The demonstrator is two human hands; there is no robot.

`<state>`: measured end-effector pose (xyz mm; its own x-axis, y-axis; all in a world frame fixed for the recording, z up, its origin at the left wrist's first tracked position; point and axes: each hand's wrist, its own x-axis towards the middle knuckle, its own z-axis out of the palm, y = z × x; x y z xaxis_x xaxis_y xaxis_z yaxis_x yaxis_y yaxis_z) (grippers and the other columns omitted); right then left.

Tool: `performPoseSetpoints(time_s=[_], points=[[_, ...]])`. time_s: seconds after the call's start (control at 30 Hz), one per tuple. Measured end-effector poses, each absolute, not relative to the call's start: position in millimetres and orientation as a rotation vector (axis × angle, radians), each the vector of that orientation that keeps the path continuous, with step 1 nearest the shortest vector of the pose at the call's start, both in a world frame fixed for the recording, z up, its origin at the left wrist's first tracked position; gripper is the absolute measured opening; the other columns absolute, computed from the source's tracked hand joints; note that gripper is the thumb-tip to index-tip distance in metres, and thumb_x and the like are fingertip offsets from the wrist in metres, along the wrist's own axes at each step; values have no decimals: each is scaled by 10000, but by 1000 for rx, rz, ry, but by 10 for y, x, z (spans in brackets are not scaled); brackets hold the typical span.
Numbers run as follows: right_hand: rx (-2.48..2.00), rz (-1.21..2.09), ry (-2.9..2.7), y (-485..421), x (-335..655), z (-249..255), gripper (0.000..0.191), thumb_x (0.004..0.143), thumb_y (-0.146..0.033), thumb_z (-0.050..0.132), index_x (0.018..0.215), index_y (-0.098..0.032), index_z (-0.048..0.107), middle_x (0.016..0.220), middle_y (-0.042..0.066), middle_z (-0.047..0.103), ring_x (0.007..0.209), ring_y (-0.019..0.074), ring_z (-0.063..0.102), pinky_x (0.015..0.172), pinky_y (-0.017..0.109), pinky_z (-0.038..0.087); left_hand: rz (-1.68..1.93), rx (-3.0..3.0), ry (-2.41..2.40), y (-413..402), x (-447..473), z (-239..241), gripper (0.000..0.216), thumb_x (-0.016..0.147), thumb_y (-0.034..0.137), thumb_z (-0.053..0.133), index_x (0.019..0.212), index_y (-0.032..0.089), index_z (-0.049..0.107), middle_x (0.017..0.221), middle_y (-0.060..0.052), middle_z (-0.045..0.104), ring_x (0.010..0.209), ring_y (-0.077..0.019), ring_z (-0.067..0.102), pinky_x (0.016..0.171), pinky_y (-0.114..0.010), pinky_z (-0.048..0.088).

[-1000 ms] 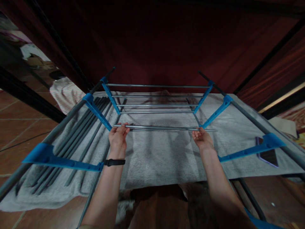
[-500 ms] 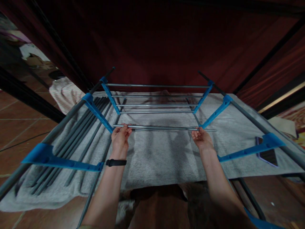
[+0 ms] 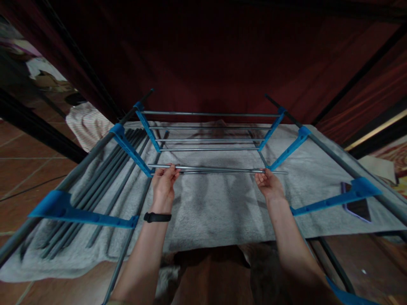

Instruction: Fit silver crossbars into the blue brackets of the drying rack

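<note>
Left hand point(image 3: 163, 184) has slid slightly inward along two thin metal rods point(image 3: 206, 169) since the earlier frame, so that the rods' left ends project farther past it; the right hand point(image 3: 269, 185) is nearly unchanged. Nearest the viewer, both bare forearms extend forward from the lower edge, well apart, the left one bearing a black wristband point(image 3: 157, 217). Each hand is turned inward, its curled fingers directed toward the other. Left fingers are closed around the rods near one end, right fingers pinch them toward the opposite end; whether each hand grips both rods cannot be told. The rods run nearly level between the hands, crossing at a shallow angle above a gray plush cloth point(image 3: 216, 216).

A near pair of blue plastic brackets point(image 3: 95, 217) flanks the forearms, attached to thick gray side tubes point(image 3: 85, 163); the right bracket partly overlaps, in view, a purple-edged smartphone point(image 3: 358, 207). At left, loose gray tubes point(image 3: 95, 190) lie roughly side by side on the cloth. Farther off stands a middle bracket pair point(image 3: 133, 152), then a far bracket pair point(image 3: 148, 128) joined by four parallel crossbars point(image 3: 210, 140). Beyond hangs a dark red curtain point(image 3: 203, 55), with a striped cloth point(image 3: 90, 127) at far left, near the tiled floor point(image 3: 28, 169).
</note>
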<state>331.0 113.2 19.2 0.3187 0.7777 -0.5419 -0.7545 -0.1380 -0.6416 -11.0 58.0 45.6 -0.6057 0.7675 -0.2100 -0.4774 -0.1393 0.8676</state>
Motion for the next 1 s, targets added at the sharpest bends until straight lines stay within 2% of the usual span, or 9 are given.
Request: performPoseSetpoints(time_s=[0.4,0.7,1.0], points=[[-998,1347,-127,1131,3257,240,197,927,-93,489,792,-177,606,733,-4,706,676,81,693,720,216,605,1798,318,1207,562,-27,467,81,734,67,691,767,124,644,681,-7,655,637,-114,672,569,-178,517],[-914,1389,-246,1091,3175,260,199,920,-81,483,829,-169,636,794,19,726,761,104,711,815,268,598,1762,216,1204,552,15,464,112,740,41,697,760,126,627,706,-18,675,656,-126,687,576,-186,521],[-919,1368,-255,1114,3190,287,180,908,-94,477,837,-177,620,807,29,732,767,114,715,799,275,599,1749,184,1197,558,-59,451,128,770,11,643,718,126,618,645,-8,648,627,-121,678,551,-181,520]])
